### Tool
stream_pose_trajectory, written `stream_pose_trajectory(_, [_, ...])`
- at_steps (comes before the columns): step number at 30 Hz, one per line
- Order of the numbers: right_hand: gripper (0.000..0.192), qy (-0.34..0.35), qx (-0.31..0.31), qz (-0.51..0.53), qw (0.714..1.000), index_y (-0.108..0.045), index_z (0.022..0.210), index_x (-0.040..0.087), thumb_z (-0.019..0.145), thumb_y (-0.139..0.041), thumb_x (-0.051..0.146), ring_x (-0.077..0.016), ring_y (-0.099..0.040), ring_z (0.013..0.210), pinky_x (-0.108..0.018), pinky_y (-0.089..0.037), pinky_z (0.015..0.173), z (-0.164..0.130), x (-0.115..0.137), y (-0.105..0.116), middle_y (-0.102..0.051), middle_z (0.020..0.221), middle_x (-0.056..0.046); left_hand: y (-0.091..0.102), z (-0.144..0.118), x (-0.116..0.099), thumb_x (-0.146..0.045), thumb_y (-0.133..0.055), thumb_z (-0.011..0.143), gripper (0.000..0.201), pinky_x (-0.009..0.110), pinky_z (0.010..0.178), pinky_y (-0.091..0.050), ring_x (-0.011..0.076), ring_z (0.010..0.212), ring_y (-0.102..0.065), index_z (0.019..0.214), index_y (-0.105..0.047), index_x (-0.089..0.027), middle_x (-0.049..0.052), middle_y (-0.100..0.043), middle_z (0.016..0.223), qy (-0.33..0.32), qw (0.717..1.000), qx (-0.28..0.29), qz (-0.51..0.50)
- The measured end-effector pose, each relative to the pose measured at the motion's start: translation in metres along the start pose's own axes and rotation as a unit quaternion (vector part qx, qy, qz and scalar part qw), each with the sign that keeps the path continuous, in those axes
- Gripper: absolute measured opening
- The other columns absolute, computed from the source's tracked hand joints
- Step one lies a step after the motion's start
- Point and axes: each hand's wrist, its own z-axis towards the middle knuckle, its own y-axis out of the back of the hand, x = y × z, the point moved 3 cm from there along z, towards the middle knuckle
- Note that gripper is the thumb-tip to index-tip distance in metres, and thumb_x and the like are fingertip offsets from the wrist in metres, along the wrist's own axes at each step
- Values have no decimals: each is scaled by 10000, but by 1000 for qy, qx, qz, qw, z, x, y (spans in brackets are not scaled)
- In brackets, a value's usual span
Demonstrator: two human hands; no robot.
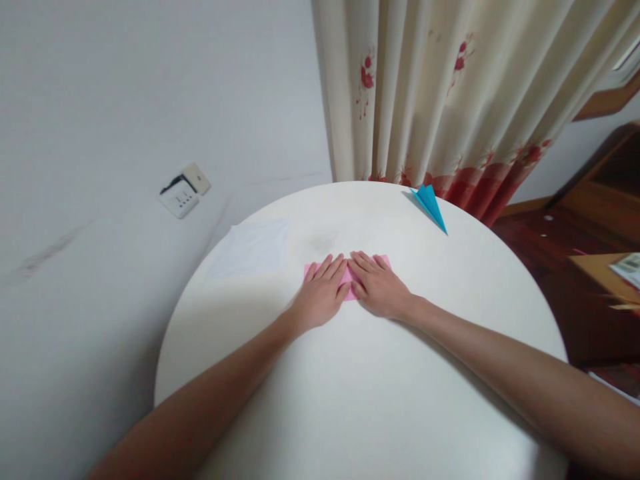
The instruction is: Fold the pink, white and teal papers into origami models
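Observation:
A pink sheet of paper (345, 291) lies flat near the middle of a round white table (350, 400). My left hand (320, 293) presses down on its left part, fingers flat and together. My right hand (377, 287) presses on its right part the same way, and the two hands touch at the fingertips. Most of the pink paper is hidden under my hands; only its edges and a strip between them show.
A blue folded paper plane (430, 205) rests at the table's far right rim. A white sheet (253, 248) lies at the left. Behind stand a white wall with a socket (183, 193), a flowered curtain (450, 100) and wooden furniture (600, 267) at the right.

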Motion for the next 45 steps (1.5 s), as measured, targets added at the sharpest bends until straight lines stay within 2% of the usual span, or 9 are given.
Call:
stream_pose_trajectory(12, [591,1,-7,-4,1000,-329,1520,24,996,-317,297,-272,-258,1491,-487,-215,1208,0,-1,-3,-312,1594,-179,-1,0,-1,-386,-282,1034,546,529,1200,-205,275,1514,-193,1551,-276,-211,93,-305,1613,-14,1000,12,1])
stream_pose_trajectory(18, [585,-6,-4,-4,1000,-341,1521,54,995,-313,311,-266,-256,1492,-486,-220,1204,-1,-1,-3,-311,1599,-163,0,0,0,-378,-289,1032,547,533,1198,-212,279,1511,-205,1550,-277,-204,88,-306,1613,-14,1000,16,-1])
stream_pose_trajectory(25, [630,-117,-24,-24,993,-321,1511,5,998,-317,371,-323,-232,1494,-527,-224,1190,-3,-20,-2,-275,1599,-221,2,0,-2,-414,-308,1032,553,538,1200,-203,286,1510,-206,1541,-299,-200,89,-292,1618,-1,1000,24,-10])
stream_pose_trajectory(30, [622,-147,-16,-25,989,-313,1507,-14,1011,-251,356,-348,-220,1494,-556,-232,1181,-5,-32,1,-255,1600,-238,2,0,-2,-408,-322,1028,542,540,1197,-209,290,1507,-214,1533,-317,-208,90,-293,1618,-1,1000,24,-14])
stream_pose_trajectory(34, [592,-131,-47,-63,988,-316,1508,-19,1011,-230,290,-335,-168,1510,-566,-142,1205,-7,-21,6,-235,1604,-234,4,1,-4,-396,-318,1028,545,538,1203,-202,287,1512,-200,1534,-315,-191,86,-283,1621,2,999,32,-7])
stream_pose_trajectory(36, [575,-100,-54,-80,990,-327,1506,-21,1008,-224,249,-323,-141,1516,-561,-101,1215,-6,-10,7,-229,1607,-227,5,1,-6,-394,-305,1030,554,527,1211,-191,277,1517,-183,1541,-299,-179,81,-268,1626,-3,999,36,-1])
stream_pose_trajectory(40, [575,-18,-14,-66,998,-326,1501,-45,1000,-282,233,-317,-217,1499,-487,-207,1210,-3,7,0,-272,1594,-231,5,1,-10,-379,-292,1026,576,486,1226,-169,247,1523,-162,1554,-259,-152,72,-236,1636,-19,999,49,11])
stream_pose_trajectory(45, [570,-24,-13,-39,999,-323,1512,-16,1034,-233,279,-297,-248,1492,-476,-236,1204,-1,4,-5,-300,1589,-216,4,1,-12,-378,-286,1019,597,466,1228,-170,231,1528,-139,1565,-225,-144,72,-210,1643,-23,998,56,23])
